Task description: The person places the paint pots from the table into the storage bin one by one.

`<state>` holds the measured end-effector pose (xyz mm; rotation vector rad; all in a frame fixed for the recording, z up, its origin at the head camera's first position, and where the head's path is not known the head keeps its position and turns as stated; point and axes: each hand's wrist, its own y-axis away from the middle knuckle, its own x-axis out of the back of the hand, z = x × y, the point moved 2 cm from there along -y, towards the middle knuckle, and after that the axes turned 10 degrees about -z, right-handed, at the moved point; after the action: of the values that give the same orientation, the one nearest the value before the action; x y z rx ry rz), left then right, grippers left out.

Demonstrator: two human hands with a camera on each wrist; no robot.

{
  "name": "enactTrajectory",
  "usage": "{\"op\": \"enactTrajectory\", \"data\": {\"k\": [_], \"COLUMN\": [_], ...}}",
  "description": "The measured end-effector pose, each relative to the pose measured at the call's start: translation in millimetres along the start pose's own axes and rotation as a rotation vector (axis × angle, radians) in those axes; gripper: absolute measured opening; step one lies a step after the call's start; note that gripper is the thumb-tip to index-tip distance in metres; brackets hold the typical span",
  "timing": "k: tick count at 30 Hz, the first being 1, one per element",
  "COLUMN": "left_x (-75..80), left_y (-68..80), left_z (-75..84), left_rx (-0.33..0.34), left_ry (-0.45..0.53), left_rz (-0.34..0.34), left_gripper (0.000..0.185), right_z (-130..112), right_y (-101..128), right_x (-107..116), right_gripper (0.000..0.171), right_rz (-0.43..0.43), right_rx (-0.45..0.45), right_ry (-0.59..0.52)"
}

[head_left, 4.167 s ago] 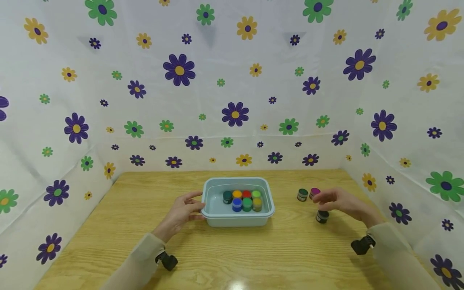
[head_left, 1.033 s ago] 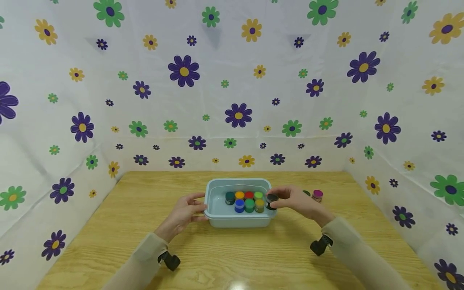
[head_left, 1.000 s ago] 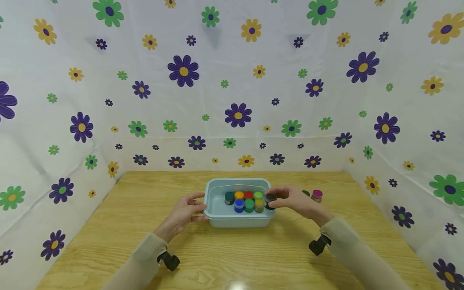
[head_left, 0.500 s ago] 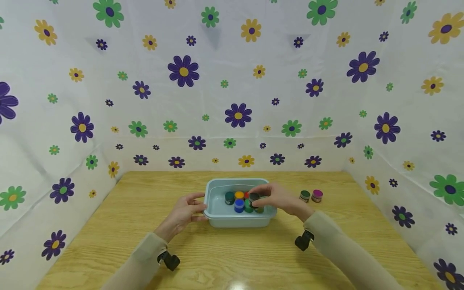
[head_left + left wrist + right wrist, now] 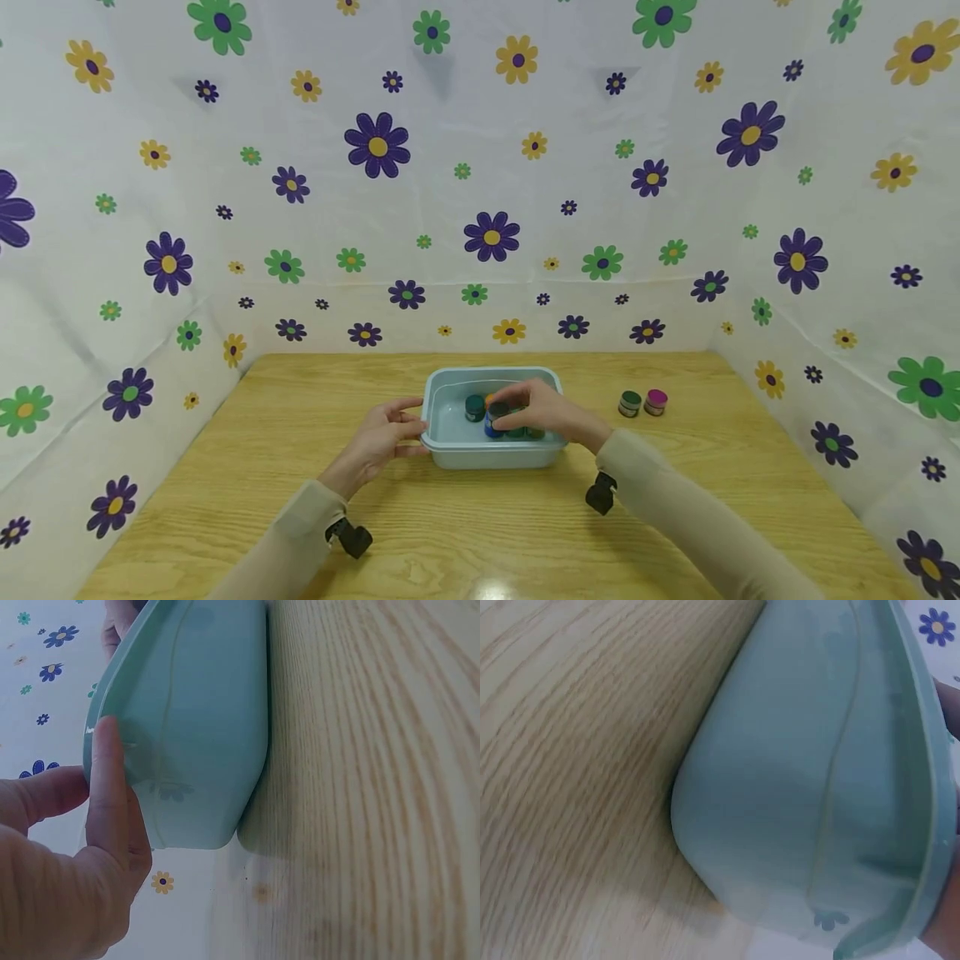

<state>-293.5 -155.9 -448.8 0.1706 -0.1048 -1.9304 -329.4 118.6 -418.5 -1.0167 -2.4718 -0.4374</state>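
In the head view, a pale blue plastic tub [image 5: 491, 457] stands on the wooden table. My left hand [image 5: 381, 437] is at its left end; in the left wrist view, thumb and fingers [image 5: 109, 780] pinch the rim. My right hand [image 5: 540, 411] reaches over the tub's right side. Between its thumb and fingers it grips a black-lidded paint jar [image 5: 498, 410] above a blue jar [image 5: 492, 429]. A dark teal jar [image 5: 475, 407] sits left of these. The right hand partly covers the other jars in the tub. In the right wrist view, the tub's wall hides the held jar.
Two paint jars stand on the table right of the tub, one dark green [image 5: 630, 404] and one magenta [image 5: 656, 402]. A white curtain [image 5: 420, 183] with printed flowers encloses the table [image 5: 450, 533] at the back and sides.
My right hand took the black-lidded jar from the table at the right and carried it left over the tub, past the other jars. The left hand has stayed at the tub's left end.
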Motion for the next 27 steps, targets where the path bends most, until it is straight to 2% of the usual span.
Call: {"op": "enactTrajectory", "data": {"k": [9,16,27], "left_x": [-0.2,-0.3,0.5], "left_y": [0.6,0.1,0.3], "left_z": [0.4,-0.5,-1.0], "left_rx": [-0.003,-0.010,-0.013], "left_ry": [0.002,0.002,-0.002], "left_rz": [-0.003,-0.007,-0.022], "left_gripper": [0.053,0.053,0.053], "right_z": [-6,-10,-11], "right_y": [-18,-33,-45], "right_x": [-16,-24,-24], "right_gripper": [0.043,0.039,0.040], "right_rz": [0.040,0.081,0.046], "right_rx": [-0.016,-0.018,-0.057], "right_ry": [0.018,0.123,0.172]}}
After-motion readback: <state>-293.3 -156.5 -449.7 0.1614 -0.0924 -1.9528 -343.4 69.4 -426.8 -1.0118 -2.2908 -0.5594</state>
